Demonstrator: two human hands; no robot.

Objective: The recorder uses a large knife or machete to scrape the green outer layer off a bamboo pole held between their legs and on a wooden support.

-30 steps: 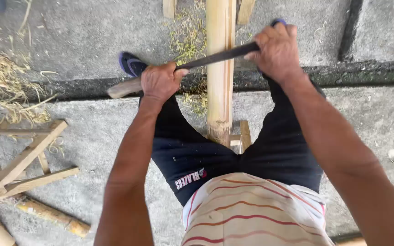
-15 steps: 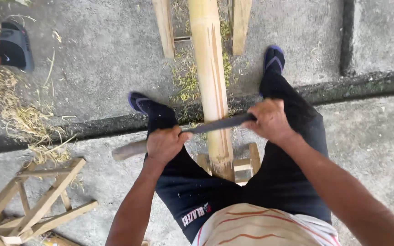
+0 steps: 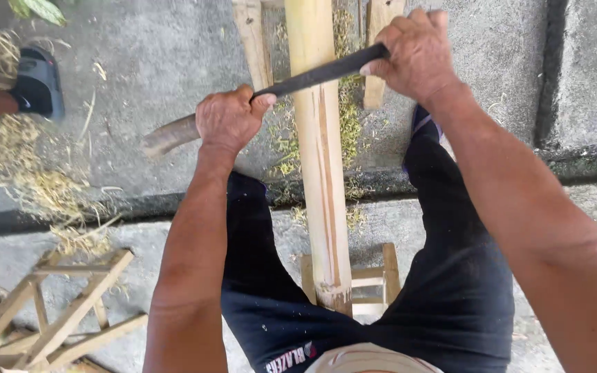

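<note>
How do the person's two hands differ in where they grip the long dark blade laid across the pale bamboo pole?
The left hand grips the long dark blade near its brown wooden handle, left of the pale bamboo pole; the right hand grips the blade's far end, right of the pole. The left hand sits lower in the view, the right hand higher, so the blade slants. Both are closed around the blade, knuckles up.

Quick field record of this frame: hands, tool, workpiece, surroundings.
left hand: grips the knife by the wooden handle end
right hand: grips the blade's far end
knife: dark blade laid across the pole
pole: pale bamboo, running away between the knees, near end on a small wooden stand
shavings: on the concrete, left
frame: wooden, lower left
other person: sandalled foot, upper left
</note>
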